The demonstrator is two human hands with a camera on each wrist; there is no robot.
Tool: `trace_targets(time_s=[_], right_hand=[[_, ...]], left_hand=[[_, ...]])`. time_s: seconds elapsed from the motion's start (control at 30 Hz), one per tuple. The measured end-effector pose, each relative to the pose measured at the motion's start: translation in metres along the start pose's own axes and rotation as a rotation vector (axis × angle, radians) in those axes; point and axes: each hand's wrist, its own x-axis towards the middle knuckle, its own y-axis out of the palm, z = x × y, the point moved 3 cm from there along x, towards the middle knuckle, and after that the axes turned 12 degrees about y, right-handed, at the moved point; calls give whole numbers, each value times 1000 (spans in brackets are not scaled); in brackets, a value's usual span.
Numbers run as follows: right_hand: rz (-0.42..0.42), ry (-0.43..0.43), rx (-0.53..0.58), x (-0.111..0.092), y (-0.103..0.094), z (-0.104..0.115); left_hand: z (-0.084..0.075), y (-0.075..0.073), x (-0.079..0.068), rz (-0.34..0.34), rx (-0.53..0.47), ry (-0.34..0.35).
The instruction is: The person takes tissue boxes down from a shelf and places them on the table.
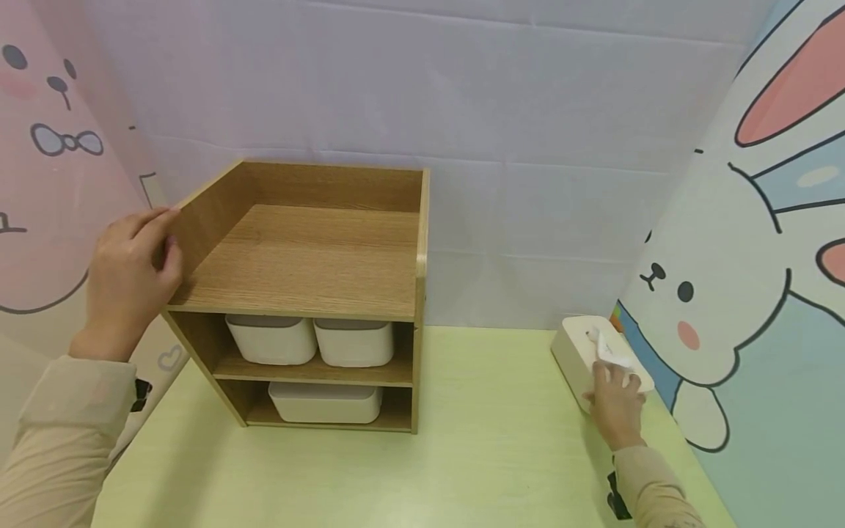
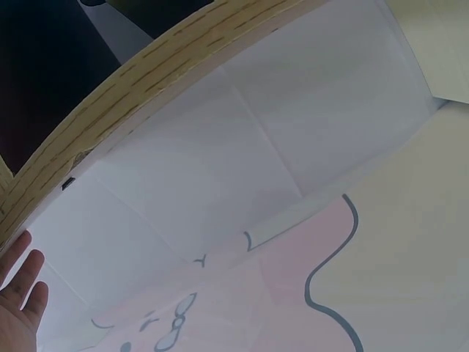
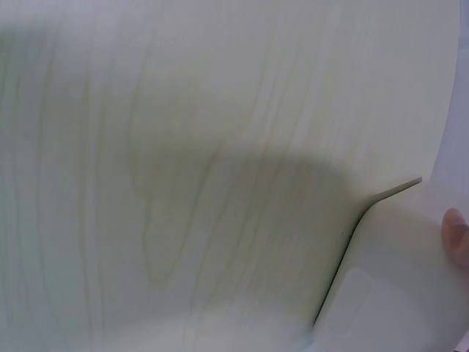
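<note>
A wooden desktop shelf [image 1: 330, 257] stands at the back left of the table in the head view. My left hand [image 1: 135, 268] holds the top edge of its left side panel, thumb toward the inside. In the left wrist view the left fingers [image 2: 29, 282] lie along the panel's outer face. At the right, my right hand [image 1: 618, 407] grips the near end of a white tissue box [image 1: 574, 359], fingers on its top and thumb at its left side. A tissue [image 1: 609, 352] sticks out of the top. The right wrist view shows a fingertip [image 3: 456, 236] against the box.
Two white bins [image 1: 271, 341] sit side by side in the shelf's middle level, and another white bin [image 1: 325, 403] is in the bottom level. The light wooden table [image 1: 482, 440] meets a pale cloth wall [image 1: 502, 220] behind. Cartoon rabbit panels [image 1: 726, 293] flank it.
</note>
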Motion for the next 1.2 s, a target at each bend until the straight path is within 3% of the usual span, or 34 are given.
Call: trace_targets(time_s=[0.57,0.9,1.2], right_hand=[[20,28,-51,7,-7,-2],[-52,32,-61,11,-21,4],[-122,-60,-5,17,-34,24]], left_hand=[[0,0,0,-11,3,-10],[-1,1,0,-17,4,-10],[-2,1,0,-12,4,-16]])
